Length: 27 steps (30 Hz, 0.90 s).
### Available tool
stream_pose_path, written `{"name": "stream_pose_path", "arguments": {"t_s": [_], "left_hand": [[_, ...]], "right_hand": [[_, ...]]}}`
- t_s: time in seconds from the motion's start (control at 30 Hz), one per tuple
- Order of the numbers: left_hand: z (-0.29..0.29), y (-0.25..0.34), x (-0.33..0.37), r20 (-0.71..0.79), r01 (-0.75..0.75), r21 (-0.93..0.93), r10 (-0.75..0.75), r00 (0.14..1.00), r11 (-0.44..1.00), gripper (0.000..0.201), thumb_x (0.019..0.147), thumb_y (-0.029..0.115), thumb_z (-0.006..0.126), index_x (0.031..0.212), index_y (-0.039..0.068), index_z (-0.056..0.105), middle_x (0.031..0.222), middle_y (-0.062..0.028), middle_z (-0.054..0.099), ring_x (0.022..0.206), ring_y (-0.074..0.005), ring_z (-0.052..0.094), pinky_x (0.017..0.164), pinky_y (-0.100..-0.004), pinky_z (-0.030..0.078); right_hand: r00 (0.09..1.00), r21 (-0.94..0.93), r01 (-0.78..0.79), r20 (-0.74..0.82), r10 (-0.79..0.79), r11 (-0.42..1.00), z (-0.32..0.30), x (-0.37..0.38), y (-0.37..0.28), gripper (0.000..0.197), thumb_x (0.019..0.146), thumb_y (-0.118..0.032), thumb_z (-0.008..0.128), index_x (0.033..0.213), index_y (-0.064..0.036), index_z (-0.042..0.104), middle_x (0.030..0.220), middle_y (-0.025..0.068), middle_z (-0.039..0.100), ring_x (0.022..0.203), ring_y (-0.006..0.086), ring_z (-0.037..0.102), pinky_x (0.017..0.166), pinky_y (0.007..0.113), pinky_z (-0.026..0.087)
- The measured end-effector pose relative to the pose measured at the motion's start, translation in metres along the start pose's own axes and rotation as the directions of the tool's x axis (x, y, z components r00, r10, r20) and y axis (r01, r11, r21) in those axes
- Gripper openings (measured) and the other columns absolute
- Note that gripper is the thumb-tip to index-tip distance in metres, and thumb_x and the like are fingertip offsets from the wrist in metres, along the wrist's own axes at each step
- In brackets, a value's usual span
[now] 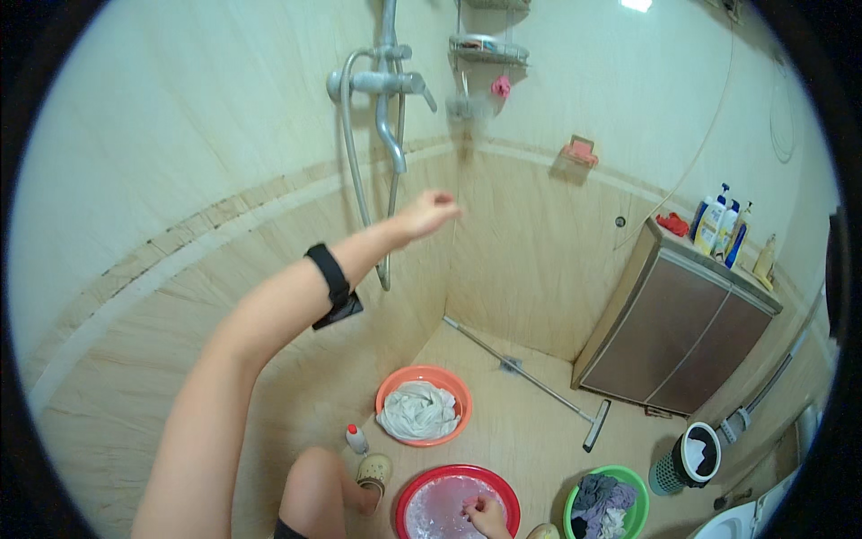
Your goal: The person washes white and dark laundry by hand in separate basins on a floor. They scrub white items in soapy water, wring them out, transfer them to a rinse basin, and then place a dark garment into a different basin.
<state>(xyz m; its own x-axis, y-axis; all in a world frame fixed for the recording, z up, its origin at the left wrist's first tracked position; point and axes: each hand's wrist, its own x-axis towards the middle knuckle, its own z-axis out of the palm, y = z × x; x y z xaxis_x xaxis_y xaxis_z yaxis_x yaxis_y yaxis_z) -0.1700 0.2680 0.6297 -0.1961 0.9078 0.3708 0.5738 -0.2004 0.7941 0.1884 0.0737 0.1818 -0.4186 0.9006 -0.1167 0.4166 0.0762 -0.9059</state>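
Note:
My left arm stretches up and across, a black strap with a dark device (334, 287) round the forearm. My left hand (429, 214) is in the air just below the spout (399, 162) of the metal shower mixer (382, 83), apart from it. Its fingers are loosely bent and a little blurred, with nothing visible in them. Low down, my right hand (488, 518) is over a red basin (514, 503) of cloudy, sudsy water. Its fingers are drawn together; whatever they hold, if anything, is too small to make out.
An orange basin (466, 404) holds white cloth; a green basin (640, 503) holds grey and purple clothes. A white bottle (356, 438) with a red cap stands by my shoe. A long-handled squeegee (539, 382) lies before a cabinet (678, 332) topped with bottles. Right of it stands a waste bin (666, 476).

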Motion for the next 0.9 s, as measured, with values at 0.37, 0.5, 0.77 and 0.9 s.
{"name": "stream_pose_path", "arguments": {"t_s": [0.37,0.5,0.77,0.9], "left_hand": [[-0.060,0.050,0.149,-0.363,-0.160,0.199,0.224,0.905,0.967,0.033,0.057,0.029,0.063,0.072,0.000,0.061,0.076,-0.0133,0.059,0.073,-0.0222,0.054,0.063,-0.0386,0.044],[-0.068,0.064,0.149,-0.394,0.014,0.096,0.025,0.919,0.995,0.022,0.072,0.024,0.056,0.082,0.005,0.057,0.083,-0.0079,0.056,0.077,-0.0186,0.054,0.068,-0.0347,0.044],[-0.121,0.069,0.211,-0.289,-0.171,-0.526,0.014,0.957,0.833,0.017,0.068,0.020,0.058,0.070,0.009,0.045,0.072,-0.0049,0.042,0.063,-0.0161,0.042,0.067,-0.0380,0.040],[-0.084,0.071,0.167,-0.300,-0.074,-0.453,-0.074,0.951,0.888,0.029,0.068,0.023,0.063,0.084,0.006,0.047,0.088,-0.0093,0.048,0.077,-0.0215,0.050,0.075,-0.0411,0.042]], "right_hand": [[0.982,0.249,-0.146,-0.085,0.171,0.958,-0.039,-0.024,-0.010,0.015,0.075,-0.013,0.060,0.081,0.0000,0.063,0.062,0.0090,0.062,0.056,0.0156,0.060,0.052,0.030,0.046],[0.979,0.182,-0.096,-0.159,0.126,0.979,-0.047,-0.010,-0.006,0.017,0.077,-0.014,0.057,0.084,0.0003,0.062,0.067,0.0135,0.062,0.063,0.0203,0.062,0.057,0.032,0.047],[0.975,0.178,-0.174,-0.109,0.195,0.968,-0.041,-0.006,-0.025,0.012,0.076,-0.008,0.059,0.083,0.0023,0.060,0.063,0.0121,0.061,0.059,0.0183,0.061,0.055,0.031,0.047],[0.978,0.066,-0.105,-0.172,0.115,0.992,-0.047,-0.014,-0.022,0.013,0.075,-0.009,0.057,0.081,0.0017,0.060,0.062,0.0145,0.060,0.055,0.0222,0.060,0.053,0.033,0.046]]}}
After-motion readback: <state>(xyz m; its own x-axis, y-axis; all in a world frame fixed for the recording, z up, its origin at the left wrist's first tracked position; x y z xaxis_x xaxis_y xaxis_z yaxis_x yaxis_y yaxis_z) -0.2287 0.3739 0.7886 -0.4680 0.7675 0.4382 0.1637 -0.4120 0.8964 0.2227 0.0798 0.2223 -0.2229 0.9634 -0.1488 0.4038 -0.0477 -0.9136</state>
